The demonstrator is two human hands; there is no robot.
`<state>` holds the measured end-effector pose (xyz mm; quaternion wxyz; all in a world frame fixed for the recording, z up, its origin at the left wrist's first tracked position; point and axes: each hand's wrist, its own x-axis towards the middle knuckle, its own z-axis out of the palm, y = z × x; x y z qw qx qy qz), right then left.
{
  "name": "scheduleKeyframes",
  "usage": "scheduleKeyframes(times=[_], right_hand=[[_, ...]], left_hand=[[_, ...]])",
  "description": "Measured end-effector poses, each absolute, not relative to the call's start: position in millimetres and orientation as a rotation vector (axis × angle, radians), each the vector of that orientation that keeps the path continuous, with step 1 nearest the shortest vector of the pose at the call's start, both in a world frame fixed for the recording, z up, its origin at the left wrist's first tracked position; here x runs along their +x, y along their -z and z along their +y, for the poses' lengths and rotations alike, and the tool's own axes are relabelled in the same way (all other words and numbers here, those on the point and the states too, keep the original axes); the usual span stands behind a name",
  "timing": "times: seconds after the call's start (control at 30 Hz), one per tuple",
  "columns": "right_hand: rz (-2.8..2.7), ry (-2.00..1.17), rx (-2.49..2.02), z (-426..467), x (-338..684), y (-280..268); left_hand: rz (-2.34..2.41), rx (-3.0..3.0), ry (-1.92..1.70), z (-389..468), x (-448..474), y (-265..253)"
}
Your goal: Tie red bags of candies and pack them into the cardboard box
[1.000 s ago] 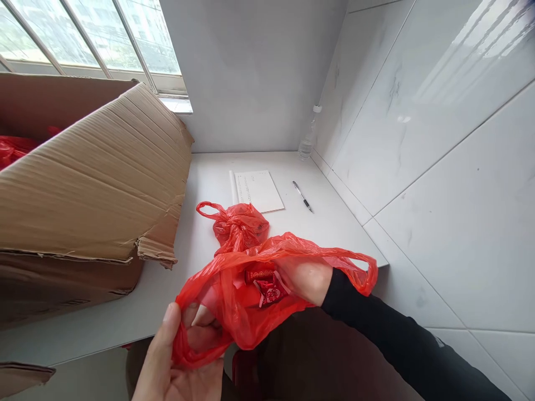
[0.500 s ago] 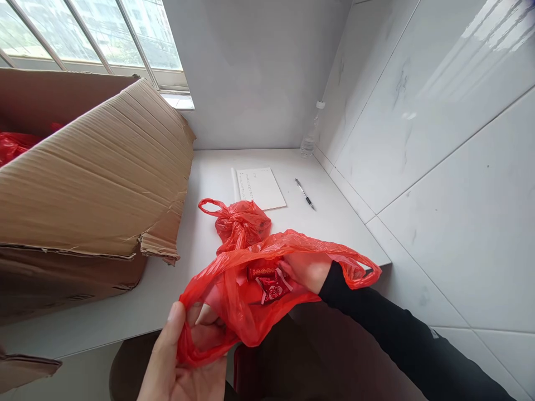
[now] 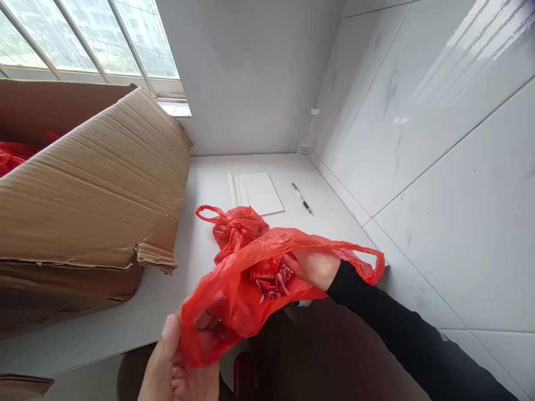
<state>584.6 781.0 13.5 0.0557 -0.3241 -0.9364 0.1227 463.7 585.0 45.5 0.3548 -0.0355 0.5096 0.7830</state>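
Note:
A thin red plastic bag [image 3: 254, 312] is spread with its mouth facing me. My left hand [image 3: 184, 356] is closed on the bag's left side, the thumb outside and the fingers showing through the film. Reaching in through the mouth, my right hand [image 3: 311, 267] has its fingertips closed at a red wrapped candy [image 3: 285, 275]; they are partly hidden there. Another red wrapped candy [image 3: 261, 277], a tube-like one, lies beside it in the bag. A bag handle loop [image 3: 378, 267] hangs past my right wrist. Just behind sits a knotted red bag [image 3: 240, 225].
A large open cardboard box [image 3: 96, 184] stands at the left, with red bags [image 3: 14, 156] inside. On the white table [image 3: 209, 178] are a notepad [image 3: 259, 192], a pen [image 3: 301, 199] and a clear bottle [image 3: 307, 136]. A tiled wall [image 3: 443, 184] bounds the right side.
My right hand has shifted slightly right inside the bag, and the candy at its fingertips has tilted up. The left hand keeps its hold. The view has shifted a little.

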Motion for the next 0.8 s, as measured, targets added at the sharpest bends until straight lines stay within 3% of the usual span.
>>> scheduleKeyframes(times=[0.13,0.23,0.33,0.43,0.63,0.8], right_hand=[[-2.816,-0.351,-1.027,795,586,-21],[-2.800,-0.349,-1.021,799,589,-27],[-2.803,-0.362,-1.004,798,591,-28],[-2.813,-0.381,-0.992,792,592,-24],[-2.812,-0.420,-0.992,788,594,-12],[-2.800,-0.479,-0.927,798,593,7]], left_hand=[[1.310,0.034,-2.032,595,456,-53],[1.625,0.392,-2.021,611,437,-43],[2.054,1.102,-1.714,632,413,-20],[2.082,1.516,-1.463,653,396,9],[2.328,1.601,-1.254,656,375,53],[2.544,1.668,-1.215,648,359,57]])
